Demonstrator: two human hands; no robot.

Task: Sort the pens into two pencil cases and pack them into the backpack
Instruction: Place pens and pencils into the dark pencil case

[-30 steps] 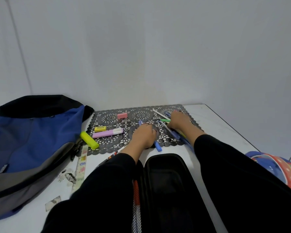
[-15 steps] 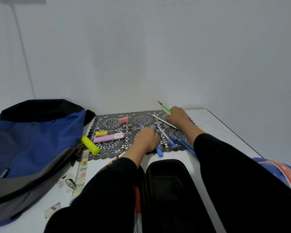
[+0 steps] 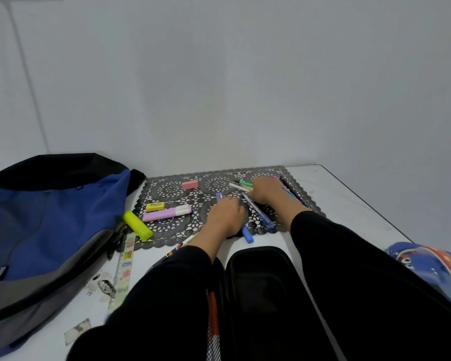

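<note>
Black lace mat (image 3: 172,190) is lying at the back of the white table (image 3: 349,204), and most of the loose stationery is sitting on it.

- Left hand (image 3: 227,217) is resting knuckles-up on the mat, fingers curled down over a blue pen (image 3: 248,235) that is running under the palm, its ends sticking out front and back. Can't tell if it is gripping or just covering it.
- Right hand (image 3: 266,191) is reaching further back, fingers curling round a green pen (image 3: 245,183) and a white pen (image 3: 237,187), both sticking out to the left.
- A lavender pen (image 3: 258,212) is lying diagonally on the mat between the two hands.
- More pens (image 3: 293,195) are lying just beside the right wrist, partly hidden.
- Black pencil case (image 3: 266,282) is lying open at the near edge between the forearms; nothing is showing in the visible half.
- Second pencil case (image 3: 432,269), blue and red, is sitting at the right edge of the table.
- Blue backpack (image 3: 50,217) is slumping on the left, touching the mat's corner.
- On the left part of the mat: pink eraser (image 3: 190,185), yellow eraser (image 3: 155,206), purple highlighter (image 3: 167,213).
- Yellow highlighter (image 3: 138,225) is straddling the mat edge, and a ruler (image 3: 125,267) is lying on the table beside the backpack.
</note>
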